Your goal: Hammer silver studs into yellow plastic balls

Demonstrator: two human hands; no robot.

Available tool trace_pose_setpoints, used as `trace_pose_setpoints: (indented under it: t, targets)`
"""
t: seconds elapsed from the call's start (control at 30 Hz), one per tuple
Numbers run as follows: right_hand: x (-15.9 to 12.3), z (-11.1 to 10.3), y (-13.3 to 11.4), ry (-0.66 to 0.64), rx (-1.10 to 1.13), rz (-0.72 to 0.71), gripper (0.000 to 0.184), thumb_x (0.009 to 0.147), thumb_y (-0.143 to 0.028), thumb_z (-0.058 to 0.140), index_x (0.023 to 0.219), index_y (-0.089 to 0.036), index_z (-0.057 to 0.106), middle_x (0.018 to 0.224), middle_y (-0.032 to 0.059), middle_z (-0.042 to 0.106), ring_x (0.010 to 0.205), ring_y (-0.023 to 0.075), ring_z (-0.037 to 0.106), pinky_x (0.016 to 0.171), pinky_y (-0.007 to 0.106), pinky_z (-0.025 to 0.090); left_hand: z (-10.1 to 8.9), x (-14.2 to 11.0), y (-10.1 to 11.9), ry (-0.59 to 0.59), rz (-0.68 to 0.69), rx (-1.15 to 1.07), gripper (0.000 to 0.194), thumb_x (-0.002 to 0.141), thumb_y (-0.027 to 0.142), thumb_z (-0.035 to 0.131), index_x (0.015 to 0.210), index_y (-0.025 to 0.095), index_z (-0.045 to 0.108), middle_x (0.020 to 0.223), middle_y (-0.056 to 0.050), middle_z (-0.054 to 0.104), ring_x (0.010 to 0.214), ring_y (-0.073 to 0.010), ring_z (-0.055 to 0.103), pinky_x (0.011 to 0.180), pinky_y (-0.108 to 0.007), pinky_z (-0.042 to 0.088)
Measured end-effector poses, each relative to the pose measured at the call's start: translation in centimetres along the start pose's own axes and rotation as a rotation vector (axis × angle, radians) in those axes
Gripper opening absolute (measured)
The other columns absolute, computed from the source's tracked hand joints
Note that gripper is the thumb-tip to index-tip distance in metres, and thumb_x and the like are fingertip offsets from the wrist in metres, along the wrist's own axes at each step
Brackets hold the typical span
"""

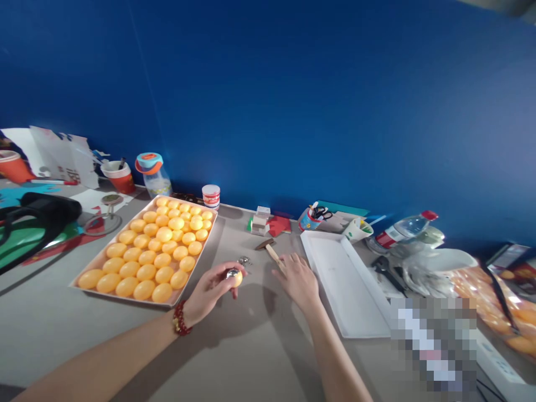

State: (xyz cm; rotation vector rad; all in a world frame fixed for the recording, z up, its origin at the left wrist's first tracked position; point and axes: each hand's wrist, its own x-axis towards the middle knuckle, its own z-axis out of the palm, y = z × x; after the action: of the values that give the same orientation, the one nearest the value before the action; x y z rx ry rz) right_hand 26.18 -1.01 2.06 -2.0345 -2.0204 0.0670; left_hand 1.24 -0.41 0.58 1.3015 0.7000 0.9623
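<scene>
My left hand [209, 290], with a red bead bracelet at the wrist, pinches an orange ping-pong ball [237, 280]. A shiny silver piece covers the ball's upper left side; what it is I cannot make out. On the table just beyond lies a small pile of silver bits [244, 261]. My right hand [299, 280] is over the handle end of a small hammer [273, 254], the handle running between thumb and fingers. The hammer's dark head rests on the table, pointing away. Left of my hands stands a shallow box [178, 297] filled with rows of orange balls.
A white tray [352, 301] lies right of my right hand. Farther right are a plastic bottle [404, 230] and a bag of orange balls [481, 290]. Along the blue wall stand a lidded jar [211, 196], a pen cup [309, 219], a water bottle [154, 177] and paper cups [119, 177].
</scene>
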Motion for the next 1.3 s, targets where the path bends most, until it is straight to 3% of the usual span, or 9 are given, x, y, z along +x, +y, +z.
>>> trace_pose_setpoints:
  t: [0.13, 0.3, 0.4, 0.53, 0.6, 0.7, 0.93, 1.07, 1.3]
  targets:
    - [0.4, 1.0, 0.9, -0.112, -0.223, 0.049, 0.010, 0.085, -0.022, 0.059, 0.094, -0.019, 0.063, 0.098, 0.0101, 0.066, 0.092, 0.0258, 0.063, 0.071, 0.030, 0.044, 0.0, 0.1, -0.1, 0.000, 0.018, -0.023, 0.024, 0.093, 0.031, 0.053, 0.108, 0.017, 0.063, 0.115, -0.011, 0.065, 0.066, -0.0120, 0.061, 0.070, -0.031, 0.053]
    - [0.8, 1.8, 1.2, -0.083, -0.196, 0.111, 0.013, 0.088, -0.016, 0.050, 0.091, -0.017, 0.062, 0.097, 0.0105, 0.065, 0.076, 0.0209, 0.064, 0.058, 0.027, 0.039, -0.3, 0.2, -0.6, -0.033, 0.013, -0.036, 0.040, 0.087, 0.031, 0.064, 0.123, 0.019, 0.056, 0.119, -0.013, 0.064, 0.073, -0.0159, 0.068, 0.074, -0.034, 0.055]
    - [1.1, 1.6, 1.6, -0.024, -0.038, 0.137, 0.015, 0.087, -0.015, 0.048, 0.095, -0.016, 0.060, 0.101, 0.0111, 0.064, 0.068, 0.0176, 0.062, 0.055, 0.026, 0.039, -0.5, 0.2, -0.6, -0.016, -0.003, 0.020, 0.042, 0.087, 0.032, 0.064, 0.127, 0.020, 0.055, 0.126, -0.013, 0.061, 0.078, -0.0169, 0.070, 0.078, -0.034, 0.055]
    - [0.8, 0.7, 1.3, 0.003, 0.420, 0.012, 0.021, 0.090, -0.026, 0.050, 0.107, -0.017, 0.059, 0.087, 0.0053, 0.063, 0.066, 0.0166, 0.060, 0.055, 0.025, 0.043, -0.9, 0.3, -0.8, 0.046, -0.008, 0.076, 0.045, 0.089, 0.035, 0.062, 0.129, 0.020, 0.053, 0.105, -0.008, 0.068, 0.077, -0.0174, 0.069, 0.076, -0.031, 0.056]
    - [0.2, -0.1, 0.4, -0.129, 0.737, -0.013, 0.028, 0.094, -0.036, 0.047, 0.111, -0.017, 0.059, 0.063, -0.0028, 0.053, 0.047, 0.0125, 0.048, 0.045, 0.023, 0.038, -1.1, 0.6, -1.0, 0.089, 0.006, 0.083, 0.048, 0.087, 0.037, 0.064, 0.131, 0.019, 0.053, 0.097, -0.006, 0.068, 0.073, -0.0172, 0.069, 0.071, -0.030, 0.056]
    - [-0.8, -1.5, -1.1, -0.290, 0.923, -0.058, 0.034, 0.096, -0.043, 0.045, 0.109, -0.018, 0.063, 0.060, -0.0048, 0.047, 0.040, 0.0089, 0.041, 0.040, 0.022, 0.032, -1.2, 1.0, -1.6, 0.124, 0.047, 0.003, 0.049, 0.085, 0.037, 0.067, 0.129, 0.019, 0.054, 0.092, -0.005, 0.067, 0.066, -0.0151, 0.066, 0.065, -0.030, 0.056]
    - [-1.5, -3.4, -2.4, -0.149, 0.529, -0.258, 0.026, 0.096, -0.036, 0.046, 0.103, -0.020, 0.066, 0.075, 0.0020, 0.066, 0.065, 0.0161, 0.059, 0.060, 0.024, 0.040, -1.3, 1.3, -1.9, 0.133, 0.083, -0.046, 0.043, 0.086, 0.033, 0.067, 0.125, 0.021, 0.057, 0.104, -0.007, 0.068, 0.063, -0.0130, 0.065, 0.064, -0.031, 0.058]
    - [-1.5, -3.4, -2.6, -0.177, 0.464, -0.315, 0.023, 0.097, -0.033, 0.047, 0.108, -0.022, 0.064, 0.094, 0.0046, 0.071, 0.081, 0.0190, 0.066, 0.070, 0.025, 0.043, -1.4, 1.2, -2.0, 0.129, 0.099, -0.037, 0.042, 0.086, 0.032, 0.067, 0.125, 0.020, 0.058, 0.105, -0.009, 0.070, 0.062, -0.0132, 0.064, 0.064, -0.032, 0.058]
    - [-1.6, -3.3, -2.8, -0.195, 0.448, -0.304, 0.023, 0.096, -0.032, 0.046, 0.107, -0.022, 0.064, 0.089, 0.0039, 0.072, 0.077, 0.0185, 0.066, 0.066, 0.025, 0.043, -1.2, 1.2, -1.7, 0.132, 0.101, -0.032, 0.041, 0.086, 0.031, 0.067, 0.124, 0.020, 0.059, 0.110, -0.010, 0.069, 0.062, -0.0125, 0.064, 0.064, -0.031, 0.059]
